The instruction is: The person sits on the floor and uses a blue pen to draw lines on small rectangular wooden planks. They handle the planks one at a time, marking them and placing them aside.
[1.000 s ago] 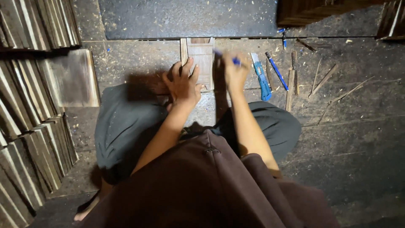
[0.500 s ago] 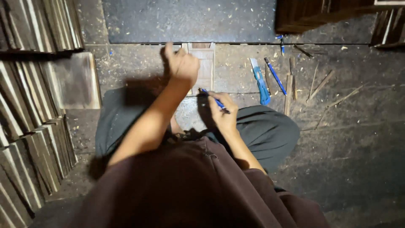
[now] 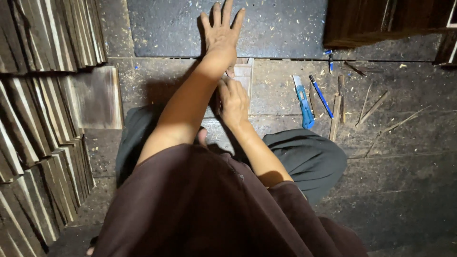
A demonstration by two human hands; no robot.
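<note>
My left hand [image 3: 221, 29] reaches far forward and lies flat, fingers spread, on a dark speckled slab [image 3: 281, 28]. It holds nothing. My right hand [image 3: 233, 101] sits closer to me with its fingers curled, touching the near end of a small pale wooden piece [image 3: 244, 74] that lies on the floor by the slab's edge. Whatever is inside the right hand's fingers is hidden; no pen shows in it. I sit on the floor in dark trousers, knees apart.
A blue utility knife [image 3: 303, 102], a blue pen [image 3: 322, 95] and thin wood sticks [image 3: 337, 112] lie to the right. Stacks of wooden slats [image 3: 38, 119] fill the left side. A dark wooden box [image 3: 381, 21] stands at the back right.
My left hand has moved forward from the wooden piece onto the dark slab and spread flat. My right hand has moved up to the wooden piece, and its blue pen no longer shows.
</note>
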